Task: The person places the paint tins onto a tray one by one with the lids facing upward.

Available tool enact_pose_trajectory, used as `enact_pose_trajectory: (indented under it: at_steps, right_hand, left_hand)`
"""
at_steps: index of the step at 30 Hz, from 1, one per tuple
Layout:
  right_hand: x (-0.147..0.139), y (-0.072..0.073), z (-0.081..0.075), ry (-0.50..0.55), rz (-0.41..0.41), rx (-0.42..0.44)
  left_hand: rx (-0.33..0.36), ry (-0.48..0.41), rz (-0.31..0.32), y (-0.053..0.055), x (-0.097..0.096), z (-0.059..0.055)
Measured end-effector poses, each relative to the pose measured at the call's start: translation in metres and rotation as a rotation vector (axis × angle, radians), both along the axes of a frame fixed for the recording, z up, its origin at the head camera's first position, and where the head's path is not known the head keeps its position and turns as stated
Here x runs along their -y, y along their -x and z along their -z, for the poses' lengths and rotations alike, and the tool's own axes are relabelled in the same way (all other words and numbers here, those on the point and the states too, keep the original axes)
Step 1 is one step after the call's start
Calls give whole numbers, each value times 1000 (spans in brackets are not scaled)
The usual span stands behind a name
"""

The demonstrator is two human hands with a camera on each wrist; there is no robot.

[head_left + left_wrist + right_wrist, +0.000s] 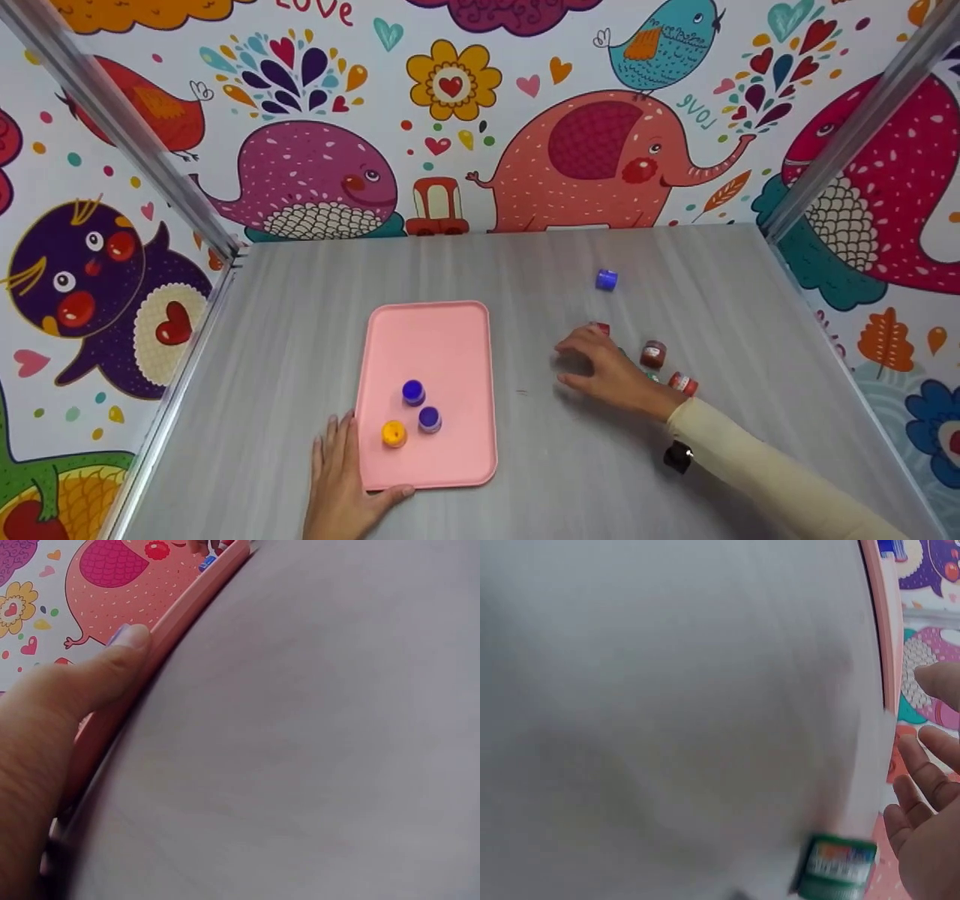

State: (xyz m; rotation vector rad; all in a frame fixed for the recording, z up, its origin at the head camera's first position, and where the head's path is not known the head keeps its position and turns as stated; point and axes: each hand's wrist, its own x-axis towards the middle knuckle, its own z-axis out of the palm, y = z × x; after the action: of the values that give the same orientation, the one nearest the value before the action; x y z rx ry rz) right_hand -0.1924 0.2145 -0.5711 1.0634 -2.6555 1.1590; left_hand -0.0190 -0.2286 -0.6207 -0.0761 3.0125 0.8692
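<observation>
A pink tray (450,337) holds two small paint jars with blue-purple lids, one jar (413,392) behind the other jar (430,419), and a yellow paint jar (394,433). My left hand (341,480) rests at the tray's near left corner, fingers straight along its side, thumb touching the near rim. Over the table right of the tray, my right hand (600,371) has its fingers spread and slightly bent, with nothing between them. Partly hidden by it are a red jar (601,328) and a green jar (836,868).
Beside the right hand and wrist stand a dark red jar (653,353) and another red jar (683,384). Farther back, a blue jar (607,280) lies on its side. Printed walls with metal corner posts (832,127) border the grey table (300,300).
</observation>
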Motion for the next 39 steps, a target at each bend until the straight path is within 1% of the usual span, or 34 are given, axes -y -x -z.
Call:
enact_pose_trajectory:
  at_steps: [2,6,10,16,18,23,28,32,39]
  right_hand:
    - [-6,1,-1,11,7,5]
    - [-18,1,-1,6,57,22]
    - [-31,0,0,-7,113,28]
    - [-44,-3,2,-20,187,98]
    - [-48,-4,3,-23,195,100]
    - [-59,-4,7,-24,189,70]
    - [-67,-5,8,-45,210,89]
    - [-70,-5,8,-72,226,86]
    - [-70,-7,11,-122,265,58]
  left_hand:
    - [25,0,-6,0,0,-2]
    - [58,1,-13,1,0,-6]
    - [65,5,-16,2,0,-8]
    - [64,-1,-18,1,1,-8]
    - [63,-6,-18,1,1,-8]
    - [63,-15,-16,1,1,-8]
    - [45,-9,-20,0,-1,-5]
    - [27,-3,-21,-1,-2,-4]
    - [36,-15,-19,-2,-3,-4]
